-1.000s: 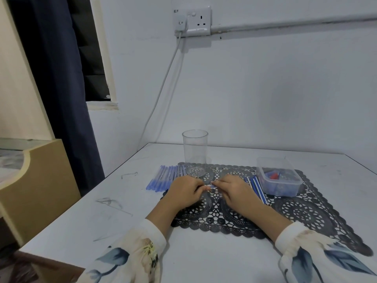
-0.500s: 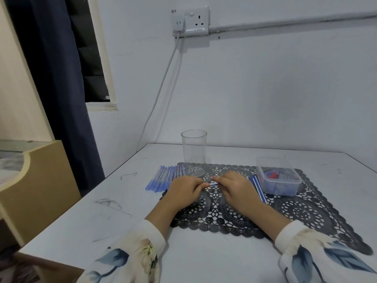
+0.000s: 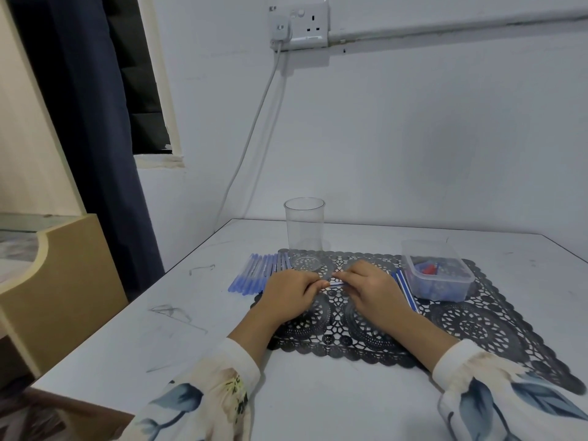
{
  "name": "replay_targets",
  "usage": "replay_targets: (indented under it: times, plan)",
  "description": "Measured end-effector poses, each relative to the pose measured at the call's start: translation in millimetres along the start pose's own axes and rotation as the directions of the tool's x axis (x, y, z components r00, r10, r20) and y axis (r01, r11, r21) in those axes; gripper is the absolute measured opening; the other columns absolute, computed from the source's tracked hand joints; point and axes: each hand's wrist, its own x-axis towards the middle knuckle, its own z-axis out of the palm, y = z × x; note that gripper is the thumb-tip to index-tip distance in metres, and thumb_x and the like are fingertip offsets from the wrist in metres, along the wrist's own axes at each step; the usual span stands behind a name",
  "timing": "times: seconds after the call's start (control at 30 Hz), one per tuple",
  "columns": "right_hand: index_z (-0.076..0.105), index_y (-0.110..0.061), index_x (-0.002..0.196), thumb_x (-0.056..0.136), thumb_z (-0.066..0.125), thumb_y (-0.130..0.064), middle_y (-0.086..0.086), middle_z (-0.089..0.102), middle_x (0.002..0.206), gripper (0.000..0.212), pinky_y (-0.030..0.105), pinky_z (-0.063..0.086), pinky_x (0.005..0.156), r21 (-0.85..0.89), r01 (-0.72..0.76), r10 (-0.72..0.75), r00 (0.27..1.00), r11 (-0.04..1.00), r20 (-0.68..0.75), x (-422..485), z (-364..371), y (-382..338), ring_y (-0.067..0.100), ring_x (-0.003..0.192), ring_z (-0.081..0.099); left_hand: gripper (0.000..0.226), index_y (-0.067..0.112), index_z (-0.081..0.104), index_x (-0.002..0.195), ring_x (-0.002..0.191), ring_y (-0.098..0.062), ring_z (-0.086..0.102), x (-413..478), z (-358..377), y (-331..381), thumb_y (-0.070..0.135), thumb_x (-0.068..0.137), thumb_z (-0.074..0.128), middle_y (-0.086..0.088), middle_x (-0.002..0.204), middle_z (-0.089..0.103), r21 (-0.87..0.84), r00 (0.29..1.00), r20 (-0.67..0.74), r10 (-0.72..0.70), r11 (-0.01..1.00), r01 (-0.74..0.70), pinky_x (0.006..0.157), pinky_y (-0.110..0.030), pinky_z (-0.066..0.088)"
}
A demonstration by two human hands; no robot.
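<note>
I hold one thin blue-and-white pen [image 3: 336,283] between my two hands, low over the black lace mat [image 3: 477,326] on the white counter [image 3: 318,402]. My left hand [image 3: 288,292] has its fingers curled and pinches the left end of the pen. My right hand [image 3: 370,286] has its fingers curled too and pinches the right end. Only a short piece of the pen shows between my fingertips, and it lies almost level. Both my wrists rest on the mat.

To the left of my left hand, a row of blue pens [image 3: 254,275] lies side by side, partly on the mat edge and partly on the bare counter. Behind my hands, a clear plastic cup [image 3: 304,230] stands upright at the far edge of the mat. Just beside my right hand, on its right, a few striped pens [image 3: 405,288] lie on the mat. Further right is a clear plastic box [image 3: 436,275] with small blue and red pieces inside; I cannot tell what they are. On the wall above, a charger is plugged in the socket [image 3: 310,25].
</note>
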Motion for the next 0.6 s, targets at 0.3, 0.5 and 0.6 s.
replay_targets:
  times: [0.3,0.5,0.6]
  plan:
    - [0.071,-0.003,0.096,0.062,0.074,0.010,0.007,0.063,0.081,0.037,0.032,0.055,0.057,0.034,0.000,-0.001,1.000,0.999,0.015,-1.0,2.4,1.9,0.024,0.071,0.061,0.036,0.021,0.056,0.067,0.057,-0.013,0.049,-1.3,0.1,1.0,0.041,0.095,0.044,0.006,0.050,0.045,-0.076,0.998,0.047,-0.037,0.996,0.041,0.057,-0.027,0.040]
    - [0.071,-0.006,0.098,0.064,0.070,0.011,0.007,0.063,0.085,0.038,0.033,0.055,0.060,0.068,-0.055,0.053,0.998,0.996,0.039,-1.9,1.7,7.5,0.024,0.074,0.062,0.039,0.024,0.048,0.060,0.053,-0.012,0.046,-0.9,0.2,-4.1,0.041,0.095,0.045,0.005,0.049,0.044,-0.097,0.997,0.052,-0.057,0.993,0.062,0.053,-0.026,0.036]
    - [0.071,-0.006,0.097,0.065,0.071,0.009,0.007,0.062,0.084,0.035,0.035,0.055,0.058,0.062,-0.055,0.051,0.996,0.997,0.068,-0.7,2.6,6.7,0.024,0.072,0.062,0.039,0.030,0.043,0.057,0.053,-0.011,0.045,0.0,-0.7,-3.9,0.040,0.095,0.045,0.006,0.049,0.044,-0.076,0.997,0.049,-0.058,0.995,0.062,0.054,-0.025,0.036]
